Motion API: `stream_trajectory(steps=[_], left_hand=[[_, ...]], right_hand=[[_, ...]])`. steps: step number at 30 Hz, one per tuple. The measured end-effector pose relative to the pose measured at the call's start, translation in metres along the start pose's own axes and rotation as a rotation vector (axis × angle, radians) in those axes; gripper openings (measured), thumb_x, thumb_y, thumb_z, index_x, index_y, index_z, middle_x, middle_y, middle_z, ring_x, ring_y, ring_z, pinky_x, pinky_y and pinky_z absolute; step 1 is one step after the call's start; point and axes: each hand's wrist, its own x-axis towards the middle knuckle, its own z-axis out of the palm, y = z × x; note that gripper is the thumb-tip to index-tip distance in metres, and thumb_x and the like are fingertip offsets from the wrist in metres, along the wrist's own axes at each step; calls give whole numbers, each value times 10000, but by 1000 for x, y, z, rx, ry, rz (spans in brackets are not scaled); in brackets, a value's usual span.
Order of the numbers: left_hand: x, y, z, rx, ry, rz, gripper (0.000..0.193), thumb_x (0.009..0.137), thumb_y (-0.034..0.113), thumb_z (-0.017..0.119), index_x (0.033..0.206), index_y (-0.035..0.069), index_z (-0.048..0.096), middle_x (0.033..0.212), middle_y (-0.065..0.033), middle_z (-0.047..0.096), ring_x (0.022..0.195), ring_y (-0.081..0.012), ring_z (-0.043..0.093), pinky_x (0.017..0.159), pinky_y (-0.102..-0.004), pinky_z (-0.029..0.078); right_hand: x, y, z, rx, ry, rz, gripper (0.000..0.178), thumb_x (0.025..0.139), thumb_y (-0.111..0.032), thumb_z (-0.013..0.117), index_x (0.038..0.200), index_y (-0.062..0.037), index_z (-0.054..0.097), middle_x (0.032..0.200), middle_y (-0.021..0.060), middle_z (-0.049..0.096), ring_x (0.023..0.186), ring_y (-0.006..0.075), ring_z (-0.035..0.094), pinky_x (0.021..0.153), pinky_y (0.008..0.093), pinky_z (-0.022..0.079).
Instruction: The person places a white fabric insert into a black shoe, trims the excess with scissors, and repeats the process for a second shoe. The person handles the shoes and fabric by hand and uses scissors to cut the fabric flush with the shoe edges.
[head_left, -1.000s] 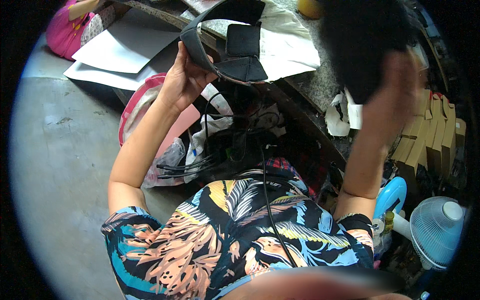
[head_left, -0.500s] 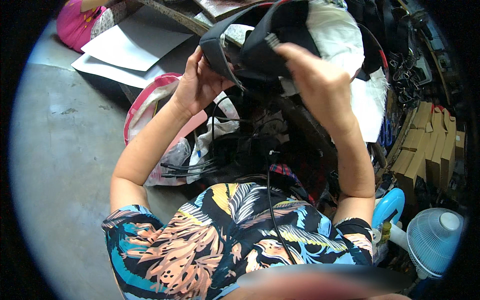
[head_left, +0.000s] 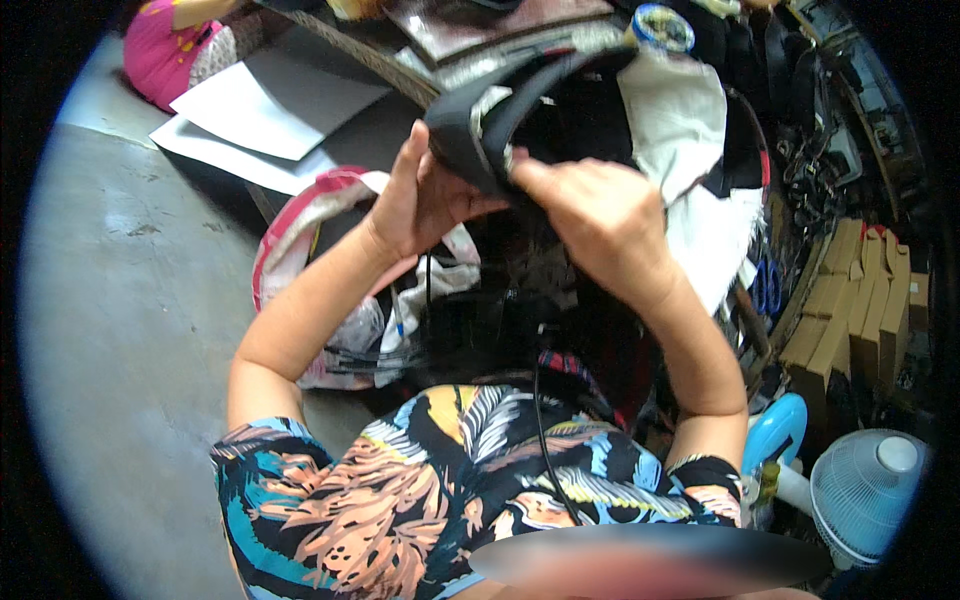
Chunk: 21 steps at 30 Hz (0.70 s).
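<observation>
A black padded fabric piece (head_left: 458,128), bent into a curved band with a pale inner edge, is held up in front of me. My left hand (head_left: 412,205) grips its left end, thumb upright along the outside and fingers curled beneath. My right hand (head_left: 605,225) is closed, with thumb and forefinger pinching the same piece at its lower inner edge. More black fabric loops away beyond the hands, and its far end is hard to make out. Beside my right hand hangs a white cloth (head_left: 675,125) with a frayed edge.
White sheets (head_left: 250,115) lie at the upper left near a person in pink (head_left: 165,55). A pink-rimmed bag (head_left: 285,235) stands below my left forearm. Rightward are blue-handled scissors (head_left: 767,287), cardboard boxes (head_left: 835,315) and a fan (head_left: 868,495). A round tub (head_left: 663,28) sits at the back.
The black piece has been lowered and turned. My right hand has come down and left, closer to my left hand, onto the inner edge. The round tub now shows behind.
</observation>
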Motion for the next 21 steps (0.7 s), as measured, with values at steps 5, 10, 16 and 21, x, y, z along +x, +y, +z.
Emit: stream_trajectory(steps=[5, 10, 16, 21], left_hand=[[-13, 32, 8, -163, 87, 7, 723, 932, 645, 559, 1393, 89, 552, 1369, -111, 618, 1251, -237, 586, 1094, -463, 408], [-52, 96, 44, 92, -86, 723, 600, 909, 334, 741, 1366, 11, 527, 1422, -163, 556, 1256, -313, 585, 1121, -513, 424], [37, 122, 39, 2016, 276, 1462, 463, 686, 287, 861, 1115, 165, 736, 958, 15, 694, 1076, -224, 595, 1078, -462, 364], [122, 91, -9, 2487, 308, 1101, 538, 680, 238, 828, 1198, 243, 684, 998, 45, 633, 1116, -172, 559, 1087, -539, 306]], right_hand=[[20, -9, -6, 101, 34, -74, 342, 795, -160, 645, 1131, -157, 706, 950, 28, 711, 781, 212, 675, 686, 333, 558], [9, -8, -35, 38, 96, -15, 469, 721, -155, 781, 1186, -172, 724, 1286, 133, 649, 1141, 345, 618, 952, 431, 527], [-15, -3, -35, 9, 155, 60, 481, 718, -109, 804, 1185, -185, 724, 1223, 88, 663, 1068, 300, 642, 893, 385, 560], [-36, -6, -38, 10, 77, 140, 364, 769, -66, 757, 1127, -130, 734, 1213, 124, 680, 1072, 331, 649, 889, 417, 551]])
